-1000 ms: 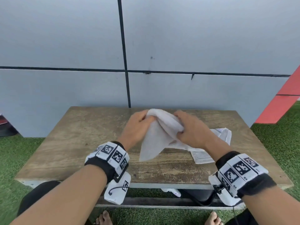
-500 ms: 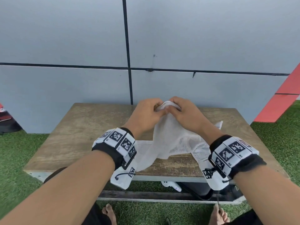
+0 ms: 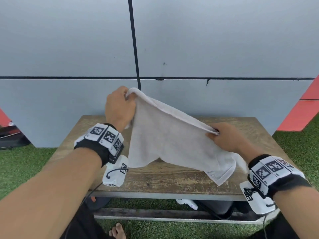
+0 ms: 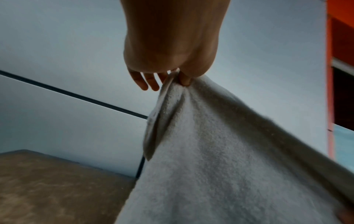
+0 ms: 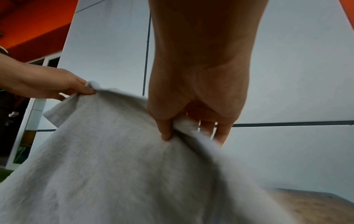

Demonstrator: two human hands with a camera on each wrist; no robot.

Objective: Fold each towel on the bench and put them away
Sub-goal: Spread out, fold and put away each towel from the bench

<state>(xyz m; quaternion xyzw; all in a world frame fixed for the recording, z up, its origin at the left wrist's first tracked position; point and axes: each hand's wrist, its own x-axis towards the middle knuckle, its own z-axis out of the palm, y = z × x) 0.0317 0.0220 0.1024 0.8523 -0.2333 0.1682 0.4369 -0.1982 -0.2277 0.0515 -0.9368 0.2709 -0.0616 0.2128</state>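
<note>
A white towel (image 3: 169, 140) hangs stretched between my two hands above the wooden bench (image 3: 172, 180). My left hand (image 3: 120, 107) pinches its top left corner, raised high against the wall. My right hand (image 3: 222, 137) pinches the top edge lower down, over the bench's right side. The towel's lower part drapes down and its hemmed right corner (image 3: 219, 175) lies on the bench top. The left wrist view shows thumb and fingers of the left hand (image 4: 176, 75) pinching the towel (image 4: 220, 159). In the right wrist view the right hand (image 5: 178, 128) pinches the towel (image 5: 114, 159) edge.
A grey panelled wall (image 3: 69, 49) rises right behind the bench. Artificial grass (image 3: 22, 168) surrounds it. Dark and white objects (image 3: 214, 206) lie under the bench near a lower rail. A red slanted panel (image 3: 302, 114) stands at the far right. My bare toes (image 3: 117, 232) show below.
My hands, close together at the towel's top, have drawn apart: the left rose to the upper left, the right slid along the edge to the right. The towel is now spread out.
</note>
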